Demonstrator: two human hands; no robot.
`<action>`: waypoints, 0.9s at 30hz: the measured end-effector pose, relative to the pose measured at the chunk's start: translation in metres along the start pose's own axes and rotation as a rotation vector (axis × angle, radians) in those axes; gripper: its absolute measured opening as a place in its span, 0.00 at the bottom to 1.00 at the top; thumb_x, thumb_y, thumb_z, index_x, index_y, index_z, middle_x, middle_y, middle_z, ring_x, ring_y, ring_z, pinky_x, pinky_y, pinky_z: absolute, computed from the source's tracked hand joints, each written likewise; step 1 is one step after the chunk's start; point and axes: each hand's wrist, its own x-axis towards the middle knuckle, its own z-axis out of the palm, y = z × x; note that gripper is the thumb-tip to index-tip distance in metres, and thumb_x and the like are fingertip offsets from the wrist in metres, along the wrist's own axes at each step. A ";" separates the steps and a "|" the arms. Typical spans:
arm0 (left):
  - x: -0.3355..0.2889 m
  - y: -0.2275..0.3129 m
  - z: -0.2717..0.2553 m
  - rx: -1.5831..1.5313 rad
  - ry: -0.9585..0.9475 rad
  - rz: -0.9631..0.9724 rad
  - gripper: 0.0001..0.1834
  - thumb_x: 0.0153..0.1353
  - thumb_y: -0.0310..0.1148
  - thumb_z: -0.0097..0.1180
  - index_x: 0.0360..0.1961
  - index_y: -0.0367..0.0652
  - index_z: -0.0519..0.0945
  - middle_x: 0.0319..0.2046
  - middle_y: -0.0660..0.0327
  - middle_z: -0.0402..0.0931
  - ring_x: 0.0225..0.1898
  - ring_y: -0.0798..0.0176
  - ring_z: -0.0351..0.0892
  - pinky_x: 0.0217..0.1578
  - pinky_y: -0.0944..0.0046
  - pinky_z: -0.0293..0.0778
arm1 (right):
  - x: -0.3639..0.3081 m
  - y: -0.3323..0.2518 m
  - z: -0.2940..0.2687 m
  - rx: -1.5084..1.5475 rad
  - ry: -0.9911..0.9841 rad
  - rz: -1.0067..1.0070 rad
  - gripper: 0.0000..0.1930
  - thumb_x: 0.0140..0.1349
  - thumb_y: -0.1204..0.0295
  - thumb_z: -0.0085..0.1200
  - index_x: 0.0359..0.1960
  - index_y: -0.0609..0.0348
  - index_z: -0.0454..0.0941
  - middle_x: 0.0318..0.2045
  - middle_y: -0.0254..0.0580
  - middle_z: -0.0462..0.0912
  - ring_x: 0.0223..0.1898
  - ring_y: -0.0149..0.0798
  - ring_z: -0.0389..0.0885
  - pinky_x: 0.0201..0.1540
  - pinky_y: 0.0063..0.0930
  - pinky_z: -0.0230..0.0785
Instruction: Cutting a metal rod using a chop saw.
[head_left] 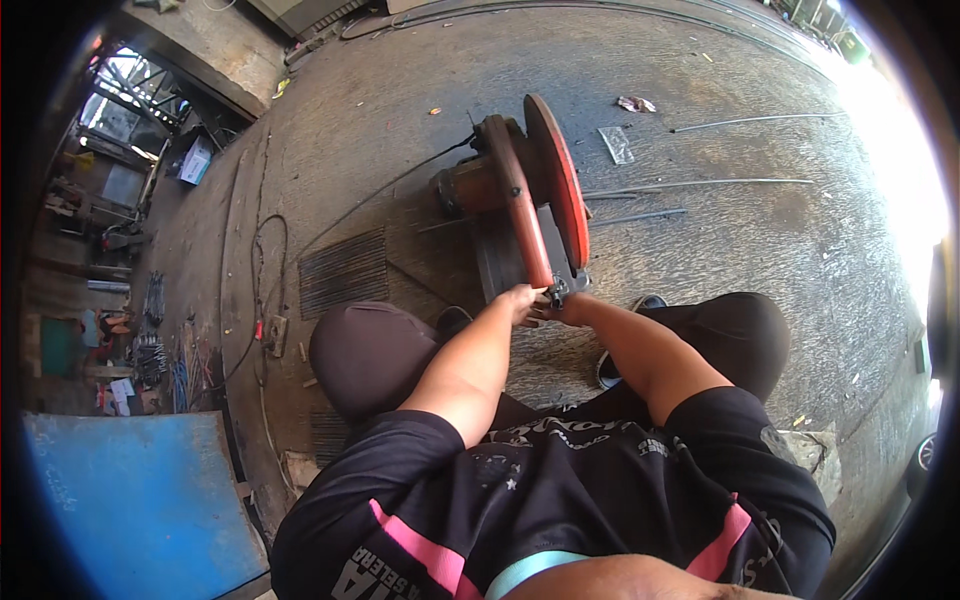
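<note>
A cut-off saw (520, 230) with a red blade guard (567, 180) and a red handle arm (528, 235) stands on the ground between my bent knees. At its near end, just below the tip of the arm, is a small metal fitting (557, 291). My left hand (523, 303) is beside this fitting, fingers bent inward and partly hidden. From the other side my right hand (572, 310) meets it, its fingers closed and close to the left hand's. What lies between the fingers is too small to make out.
Cut metal rods (343, 272) lie in a neat row at left. Long thin rods (700, 186) stretch right of the saw. A cable (375, 192) runs left from it. A clear plastic bag (616, 146) lies beyond. A blue sheet (140, 500) fills the lower left.
</note>
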 end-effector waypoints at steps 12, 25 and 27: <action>0.028 -0.010 -0.001 0.640 0.417 0.148 0.29 0.62 0.54 0.46 0.57 0.45 0.72 0.55 0.47 0.72 0.59 0.47 0.69 0.56 0.55 0.66 | 0.050 0.016 -0.009 0.038 -0.151 -0.214 0.23 0.56 0.46 0.51 0.30 0.53 0.85 0.23 0.44 0.82 0.22 0.39 0.82 0.27 0.34 0.77; -0.009 0.008 0.012 0.613 0.228 -0.126 0.21 0.64 0.46 0.40 0.41 0.42 0.78 0.37 0.54 0.80 0.35 0.54 0.81 0.39 0.51 0.76 | 0.026 0.005 0.003 -0.066 0.172 0.018 0.19 0.54 0.56 0.58 0.44 0.54 0.81 0.42 0.47 0.83 0.44 0.48 0.82 0.47 0.39 0.75; -0.004 0.012 0.003 0.508 0.161 -0.080 0.18 0.60 0.43 0.43 0.41 0.43 0.77 0.34 0.58 0.81 0.30 0.55 0.81 0.34 0.49 0.76 | 0.040 0.000 0.014 -0.037 0.185 0.033 0.21 0.54 0.55 0.58 0.44 0.55 0.80 0.42 0.48 0.83 0.43 0.48 0.83 0.46 0.38 0.75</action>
